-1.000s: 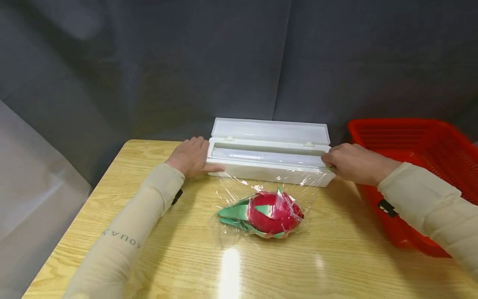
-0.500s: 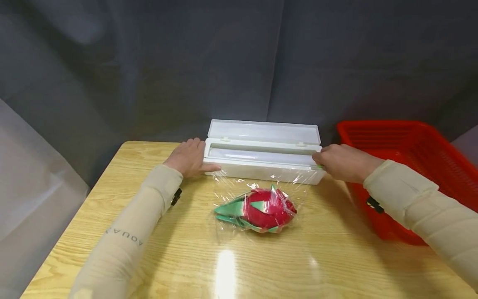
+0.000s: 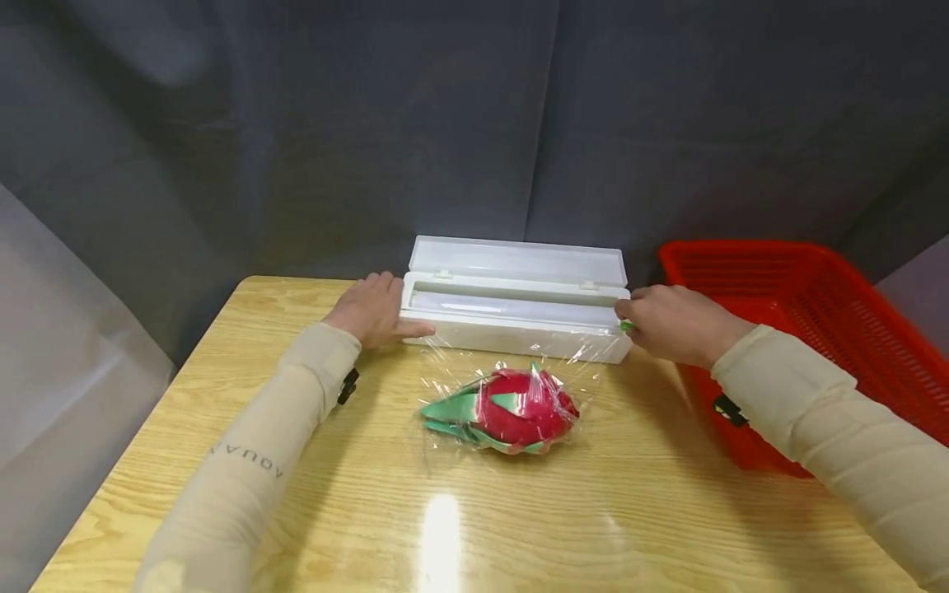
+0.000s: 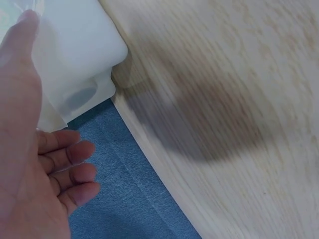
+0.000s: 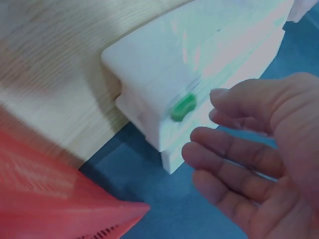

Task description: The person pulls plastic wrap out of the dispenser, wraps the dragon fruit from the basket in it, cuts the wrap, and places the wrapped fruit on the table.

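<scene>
A white cling film dispenser lies across the far side of the table, its lid swung back and a film roll inside. My left hand holds its left end, thumb along the front face and fingers curled at the end. At the right end, my right hand hovers with loosely bent fingers beside a green slider; the right wrist view shows a small gap between thumb and slider. Clear film runs from the dispenser's front over a red dragon fruit with green scales.
A red plastic basket stands right of the dispenser, below my right forearm. The wooden table ends just behind the dispenser, where a dark grey curtain hangs. Pale fabric lies beyond the table's left edge.
The view has shifted, so dispenser, dragon fruit and basket appear slightly further left. Both hands stay at the dispenser's ends, and the green slider shows more clearly beside the right hand.
</scene>
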